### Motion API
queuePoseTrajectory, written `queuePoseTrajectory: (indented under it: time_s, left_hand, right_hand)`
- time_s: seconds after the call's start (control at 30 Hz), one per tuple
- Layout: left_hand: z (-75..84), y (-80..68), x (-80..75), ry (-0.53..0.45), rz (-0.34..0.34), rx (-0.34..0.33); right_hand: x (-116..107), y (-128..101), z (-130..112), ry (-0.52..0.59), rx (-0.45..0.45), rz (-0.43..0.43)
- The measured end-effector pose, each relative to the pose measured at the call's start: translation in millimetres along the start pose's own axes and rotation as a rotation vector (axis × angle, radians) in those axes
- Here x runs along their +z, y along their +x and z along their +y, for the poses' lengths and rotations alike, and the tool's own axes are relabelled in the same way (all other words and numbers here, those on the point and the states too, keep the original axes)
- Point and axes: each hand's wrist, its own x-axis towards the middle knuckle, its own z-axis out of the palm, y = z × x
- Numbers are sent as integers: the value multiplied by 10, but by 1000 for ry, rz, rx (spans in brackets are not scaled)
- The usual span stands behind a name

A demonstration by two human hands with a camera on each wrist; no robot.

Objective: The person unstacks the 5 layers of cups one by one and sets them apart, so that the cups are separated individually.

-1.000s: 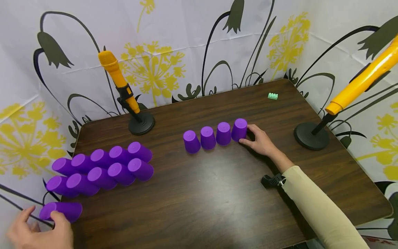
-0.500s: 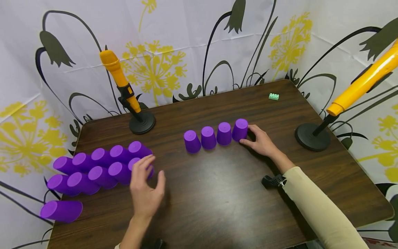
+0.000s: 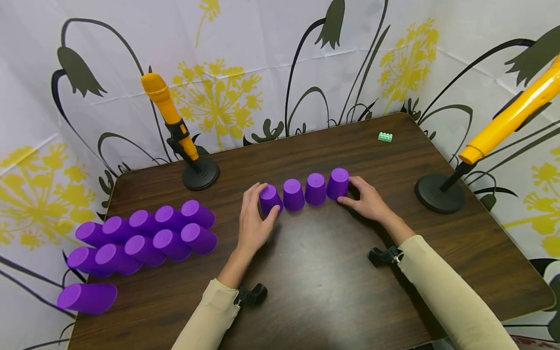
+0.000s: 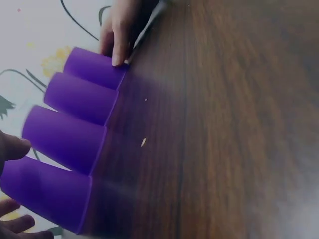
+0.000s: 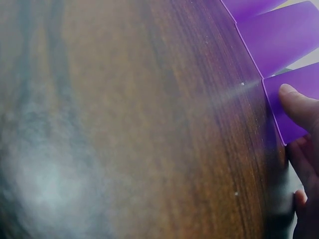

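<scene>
Several purple cups stand upside down in a short row mid-table. At the row's right end my right hand point(image 3: 366, 198) grips the last cup point(image 3: 338, 184), thumb on its near side and fingers behind; in the right wrist view the thumb point(image 5: 296, 107) lies on the cup's wall. My left hand point(image 3: 254, 221) is at the leftmost cup point(image 3: 270, 200), thumb and fingers spread around it. In the left wrist view a gap shows between that cup point(image 4: 47, 191) and the fingers point(image 4: 20, 224). Two cups, one of them the inner right cup point(image 3: 315, 189), stand between the hands.
At the left, two rows of upside-down purple cups point(image 3: 144, 250) stand on the wooden table point(image 3: 332, 272), with a single purple cup point(image 3: 87, 298) nearer me. Yellow microphones point(image 3: 168, 109) on black stands flank the back left and right. A green toy brick point(image 3: 385, 137) lies far right.
My left hand has left the single cup at the near left, crossed rightward over the table and reached the row's leftmost cup. The right hand stays on its cup.
</scene>
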Motion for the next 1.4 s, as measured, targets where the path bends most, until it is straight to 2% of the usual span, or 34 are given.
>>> queuePoseTrajectory:
  time_s: [0.17,0.4,0.5,0.6,0.77,0.9,1.03,1.13,1.2,1.27,1.33,1.4]
  left_hand:
    - [-58,64,84,-23,45,-1]
    - [-95,97,118,-41,82,6]
    - [-81,73,95,-76,96,10]
    - [-30,-4,-2,-119,95,12]
    - [122,-267,-364,-160,95,21]
    - [263,-553,-774,-152,154,76]
    - [402,-813,-1191,-152,305,170]
    - [431,-978,-1463,-161,497,200]
    - [380,-1076,-1626,-108,641,161]
    - [273,-1178,-1782,2,760,66]
    - [63,-1296,-1942,160,800,-44]
    - [-162,-1389,-2059,298,807,-134]
  right_hand:
    - [-3,1,-10,2,-5,6]
    - [-2,2,5,-1,-12,7]
    - [-2,3,16,-4,-11,9]
    - [-1,2,24,-3,-11,12]
    - [10,4,28,0,-12,8]
    - [17,7,22,0,-8,8]
    - [20,7,17,-5,-10,10]
    - [19,7,15,-5,-12,10]
    - [15,8,11,-3,-11,10]
    - [11,9,10,-5,-6,8]
    - [11,7,10,-7,0,5]
    - [8,5,15,-12,3,5]
